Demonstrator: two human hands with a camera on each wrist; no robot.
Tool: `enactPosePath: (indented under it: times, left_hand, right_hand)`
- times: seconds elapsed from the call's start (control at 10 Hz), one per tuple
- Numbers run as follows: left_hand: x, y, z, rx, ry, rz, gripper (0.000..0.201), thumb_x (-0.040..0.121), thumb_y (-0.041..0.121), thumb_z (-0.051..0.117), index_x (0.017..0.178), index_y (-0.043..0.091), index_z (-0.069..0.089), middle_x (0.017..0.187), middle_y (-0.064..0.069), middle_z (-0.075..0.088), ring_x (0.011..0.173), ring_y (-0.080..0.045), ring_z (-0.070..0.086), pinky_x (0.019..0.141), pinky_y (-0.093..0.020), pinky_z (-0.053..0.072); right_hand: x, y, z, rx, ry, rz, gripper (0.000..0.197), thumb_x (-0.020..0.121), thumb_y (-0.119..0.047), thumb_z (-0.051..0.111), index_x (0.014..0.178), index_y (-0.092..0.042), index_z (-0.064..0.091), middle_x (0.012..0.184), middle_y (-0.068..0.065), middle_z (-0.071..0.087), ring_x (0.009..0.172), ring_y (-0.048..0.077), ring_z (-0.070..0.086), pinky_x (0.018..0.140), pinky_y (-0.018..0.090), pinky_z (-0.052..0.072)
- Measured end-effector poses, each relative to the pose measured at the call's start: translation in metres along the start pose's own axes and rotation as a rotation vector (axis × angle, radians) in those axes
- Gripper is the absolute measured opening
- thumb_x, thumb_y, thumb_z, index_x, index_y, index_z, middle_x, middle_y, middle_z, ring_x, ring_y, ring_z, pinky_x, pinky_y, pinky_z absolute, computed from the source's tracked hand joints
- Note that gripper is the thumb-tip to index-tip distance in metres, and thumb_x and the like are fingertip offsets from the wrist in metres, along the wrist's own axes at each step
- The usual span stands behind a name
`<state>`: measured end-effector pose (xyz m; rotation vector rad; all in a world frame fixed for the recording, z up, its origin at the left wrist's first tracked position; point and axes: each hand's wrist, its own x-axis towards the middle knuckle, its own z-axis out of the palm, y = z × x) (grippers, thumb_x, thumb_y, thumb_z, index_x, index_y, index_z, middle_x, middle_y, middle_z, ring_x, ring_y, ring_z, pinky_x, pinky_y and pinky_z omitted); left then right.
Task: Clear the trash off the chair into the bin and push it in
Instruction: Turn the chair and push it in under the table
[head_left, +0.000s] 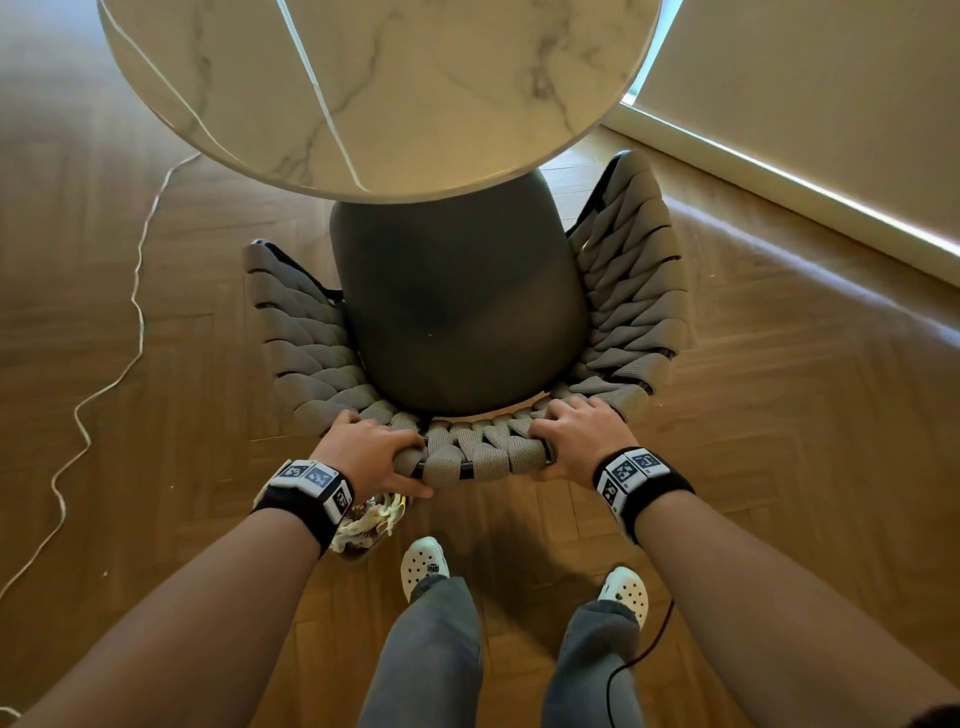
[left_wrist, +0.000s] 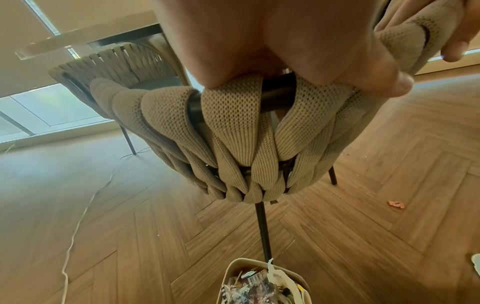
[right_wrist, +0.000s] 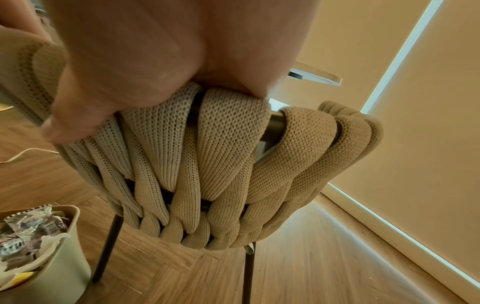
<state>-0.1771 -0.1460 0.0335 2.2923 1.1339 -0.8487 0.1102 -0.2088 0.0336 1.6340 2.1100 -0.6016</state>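
Observation:
A woven grey-beige chair (head_left: 628, 291) with a dark seat cushion (head_left: 457, 301) stands partly under a round marble table (head_left: 374, 88). Nothing lies on the visible part of the seat. My left hand (head_left: 374, 457) grips the top rail of the chair back (left_wrist: 233, 115) at its left, fingers over the rail and thumb below. My right hand (head_left: 576, 441) grips the same rail (right_wrist: 228, 123) at its right. A small beige bin (left_wrist: 233, 269) full of wrappers and paper (right_wrist: 28, 228) stands on the floor behind the chair, by my left wrist (head_left: 363, 525).
A white cable (head_left: 135, 291) snakes over the herringbone wood floor at the left. A second woven chair (left_wrist: 116, 61) stands beyond the table. An orange scrap (left_wrist: 396, 204) lies on the floor. A blind-covered window wall (head_left: 831, 130) runs along the right. My feet (head_left: 423, 564) stand behind the chair.

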Motion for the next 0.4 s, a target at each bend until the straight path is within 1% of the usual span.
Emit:
enactPosePath:
  times: [0.1,0.2,0.3,0.4]
  left_hand:
    - [0.0,-0.001,-0.004,-0.036,-0.027,0.004,0.074,0.069,0.09,0.046,0.127,0.044,0.051,0.115,0.013,0.067,0.107,-0.015,0.06,0.103,-0.043,0.031]
    - [-0.005,-0.003,-0.015,-0.139,-0.108,0.006,0.076,0.074,0.085,0.05,0.133,0.038,0.049,0.122,0.007,0.065,0.111,-0.017,0.06,0.105,-0.042,0.04]
    - [-0.012,-0.012,-0.032,-0.305,-0.082,-0.026,0.077,0.076,0.083,0.048,0.134,0.033,0.049,0.122,0.002,0.065,0.102,-0.015,0.064,0.092,-0.036,0.055]
    - [-0.023,-0.024,-0.052,-0.409,0.02,-0.052,0.063,0.086,0.075,0.045,0.126,0.026,0.056,0.107,0.003,0.07,0.091,-0.011,0.066,0.083,-0.029,0.055]
  right_hand:
    - [-0.003,-0.003,-0.006,0.051,-0.035,0.032,0.064,0.078,-0.07,0.063,0.132,-0.035,0.055,0.133,0.0,0.057,0.127,0.024,0.049,0.111,0.043,0.034]
    - [-0.018,-0.009,-0.013,0.145,-0.045,0.091,0.073,0.076,-0.073,0.063,0.135,-0.031,0.054,0.134,0.001,0.058,0.129,0.023,0.048,0.113,0.041,0.033]
    - [-0.035,-0.013,-0.025,0.255,0.005,0.165,0.071,0.079,-0.073,0.06,0.136,-0.03,0.054,0.133,-0.001,0.058,0.127,0.021,0.05,0.109,0.038,0.038]
    - [-0.059,-0.016,-0.027,0.387,0.116,0.244,0.058,0.088,-0.064,0.056,0.135,-0.029,0.055,0.134,-0.003,0.057,0.125,0.018,0.051,0.102,0.035,0.047]
